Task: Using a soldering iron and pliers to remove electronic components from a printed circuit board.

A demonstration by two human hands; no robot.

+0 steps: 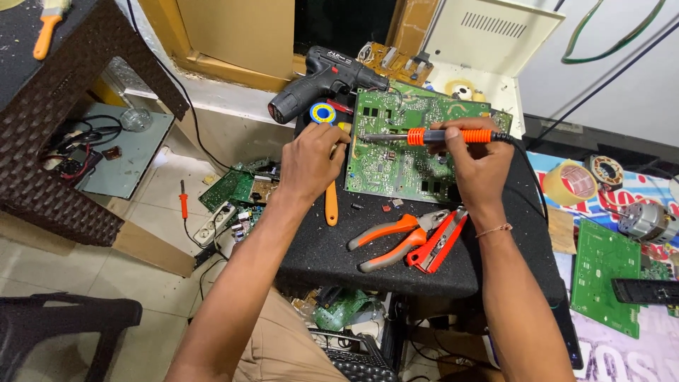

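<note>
the right hand (479, 161) is clamped around a soldering iron (431, 136) with an orange and black grip, held level across the centre of the frame, its metal tip pointing toward the left over a green circuit board (396, 159). the board lies flat on the black counter (368, 262) in the upper middle of the frame. the left hand (310, 163) sits at the board's left edge, fingers curled and closed together; what they pinch is too small to tell. just below this hand an orange-handled tool (331, 205) lies on the counter. lower, in the centre, orange-grey pliers (392, 237) rest beside a red wire stripper (438, 242), touching it. a black cordless drill (322, 79) lies above the board, a solder roll (323, 112) next to it.
</note>
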